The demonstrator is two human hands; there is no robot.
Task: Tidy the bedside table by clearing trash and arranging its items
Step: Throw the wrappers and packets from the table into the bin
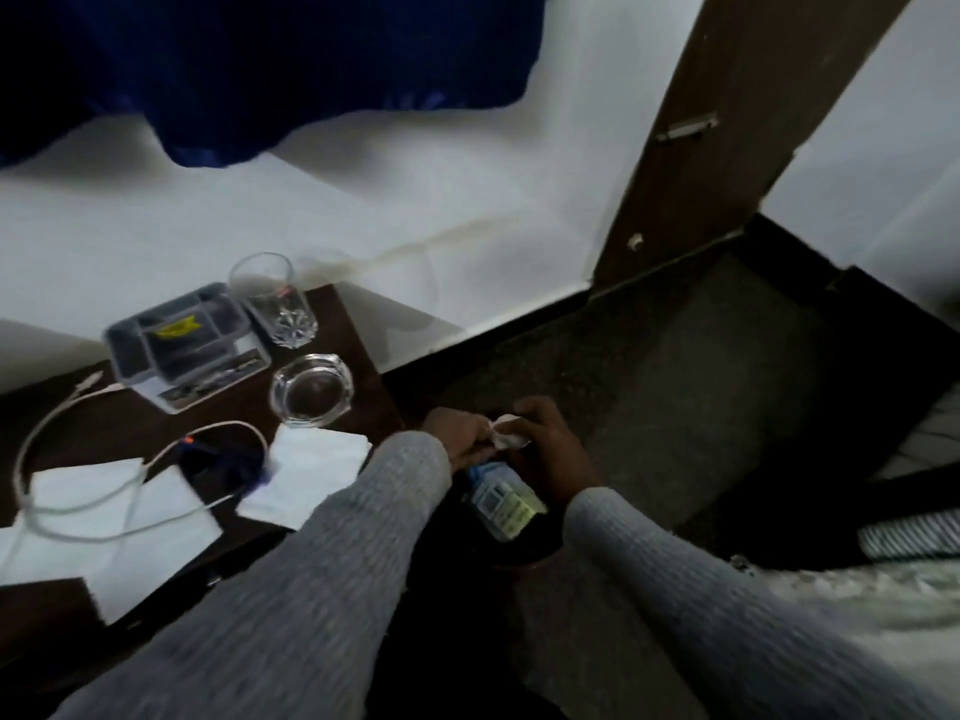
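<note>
a: head view, counting outward from the ashtray [311, 389] on the bedside table [130, 428]: one ashtray, clear glass. one drinking glass [274, 298] stands just behind it, upright. one clear plastic organiser [182, 343] sits beside the ashtray on its far-left side, next to the glass, with a yellow bit inside.

b: and the papers?

a: two white sheets show. one paper sheet [311, 472] lies just in front of the ashtray, the other sheet [104, 522] further left of it. one white cable [78, 475] loops across that left sheet. one dark object [223, 465] lies between the sheets; i can't tell what it is.

b: hands?

a: two, both in grey knit sleeves, meeting off the table's edge, to the right of and in front of the ashtray. the left hand [457, 441] is curled, fingers pinching a small crumpled white scrap [506, 433]. the right hand [553, 449] is closed from the other side; it meets the same scrap, but how firmly it grips i can't tell.

b: anything below them?

a: one bottle [504, 504] lies tilted directly under the hands, inside a dark bin [524, 550] on the floor, right of the ashtray.

b: readable label?

a: pale blue and yellow-green panels with a small code-like square; the writing is too blurred to read. same for the yellow bit in the organiser.
</note>
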